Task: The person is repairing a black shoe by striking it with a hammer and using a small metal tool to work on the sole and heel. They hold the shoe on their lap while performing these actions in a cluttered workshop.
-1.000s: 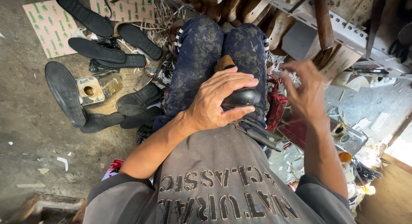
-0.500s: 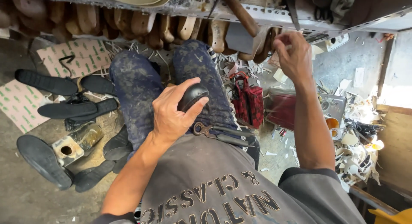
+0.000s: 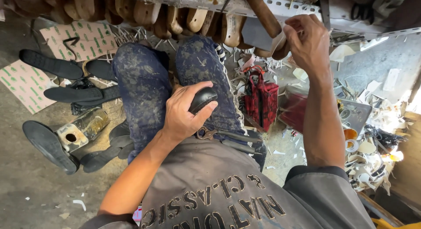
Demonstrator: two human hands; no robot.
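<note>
Seated worker's left hand (image 3: 182,115) wraps a black, glossy, rounded shoe toe (image 3: 202,99) on the lap, fingers curled over the top, thumb underneath; only the domed tip shows, rest hidden by the palm. Right hand (image 3: 309,40) is up at 1 o'clock, fingers pinched on a pale strip (image 3: 280,41) by the metal shelf edge (image 3: 307,12); can't tell exactly what the strip is. Pliers (image 3: 219,134) lie on the lap just below the shoe, w/ a red-black patterned bag (image 3: 262,99) at 3 o'clock. Black soles (image 3: 66,95) and a glue can (image 3: 83,128) crowd the floor at 9 o'clock. Wooden lasts (image 3: 144,12) line 12 o'clock; scraps (image 3: 372,163) pile up at 4. Open floor only at 7–8 o'clock.
</note>
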